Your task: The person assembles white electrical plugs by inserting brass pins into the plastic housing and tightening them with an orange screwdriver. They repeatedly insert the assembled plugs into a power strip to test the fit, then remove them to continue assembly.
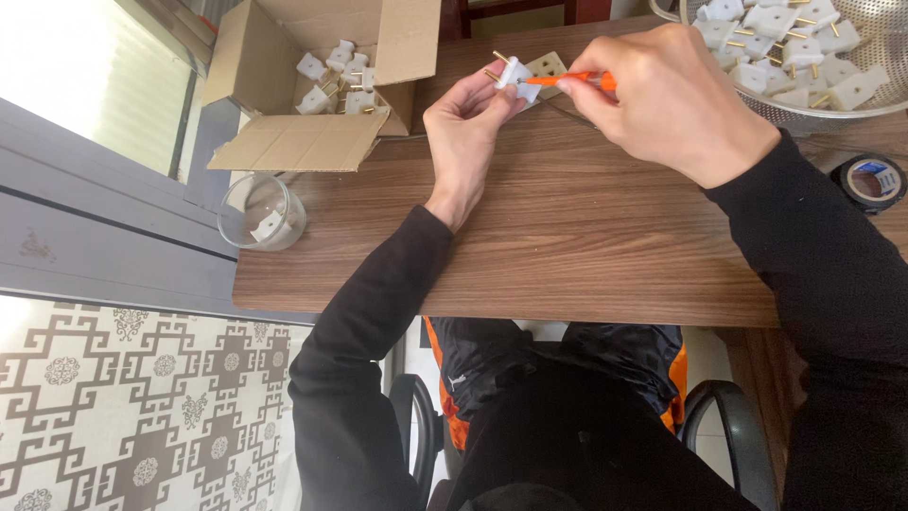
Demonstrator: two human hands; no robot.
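Note:
My left hand (465,128) holds a small white plug (515,74) with brass pins up off the wooden table (567,237). My right hand (673,99) grips an orange-handled screwdriver (572,80), its tip set against the plug. A second pale plug piece (549,64) lies on the table just behind the one I hold.
An open cardboard box (312,85) with several white plugs stands at the back left. A metal colander (804,57) full of plugs sits at the back right. A glass jar (263,213) stands at the left edge and a roll of black tape (870,182) at the right.

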